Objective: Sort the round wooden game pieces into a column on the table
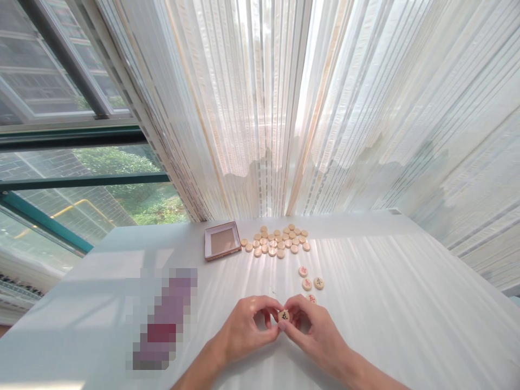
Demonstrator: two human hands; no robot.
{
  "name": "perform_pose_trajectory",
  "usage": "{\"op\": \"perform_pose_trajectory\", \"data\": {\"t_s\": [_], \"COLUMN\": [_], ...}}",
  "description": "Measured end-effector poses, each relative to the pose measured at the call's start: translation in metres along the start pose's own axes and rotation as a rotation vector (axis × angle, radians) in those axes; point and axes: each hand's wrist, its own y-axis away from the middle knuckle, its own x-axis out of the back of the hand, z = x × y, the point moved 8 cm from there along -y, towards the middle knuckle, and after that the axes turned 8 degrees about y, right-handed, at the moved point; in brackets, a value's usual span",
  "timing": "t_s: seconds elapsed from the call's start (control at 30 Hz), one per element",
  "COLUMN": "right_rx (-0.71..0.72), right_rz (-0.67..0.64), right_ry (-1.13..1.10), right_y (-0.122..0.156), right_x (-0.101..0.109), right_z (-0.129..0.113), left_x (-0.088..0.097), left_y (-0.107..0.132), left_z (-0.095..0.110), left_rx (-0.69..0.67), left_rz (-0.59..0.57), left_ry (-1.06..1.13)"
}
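Note:
Between the fingertips of both hands is a round wooden xiangqi piece (284,316) with a black character facing up. My left hand (252,325) pinches it from the left, and my right hand (314,330) grips it from the right. Just beyond my right hand lie a few more pieces: a red-marked piece (311,299) partly covered by the fingers, another red piece (306,284), a black-marked piece (319,283) and a third red one (303,271). Farther back, a loose group of plain-looking wooden pieces (280,253) is spread over the table.
An open shallow box (208,244) stands at the back, left of the group of pieces. A pixelated purple item (170,311) lies on the white table (406,303) at left. Striped string curtains (260,108) hang behind the table, with a window (81,179) at left.

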Motion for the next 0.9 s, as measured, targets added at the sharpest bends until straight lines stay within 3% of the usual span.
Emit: {"op": "perform_pose_trajectory", "data": {"t_s": [0.33,0.9], "right_rx": [-0.044,0.086], "right_rz": [0.027,-0.012], "right_ry": [0.001,-0.069], "right_y": [0.000,0.000], "right_x": [0.002,0.006], "right_z": [0.001,-0.015], "left_x": [-0.002,0.002], "left_y": [0.002,-0.001], "left_z": [0.006,0.005], "left_rx": [-0.024,0.046], "left_rz": [-0.005,-0.003], "left_ry": [-0.116,0.099]}}
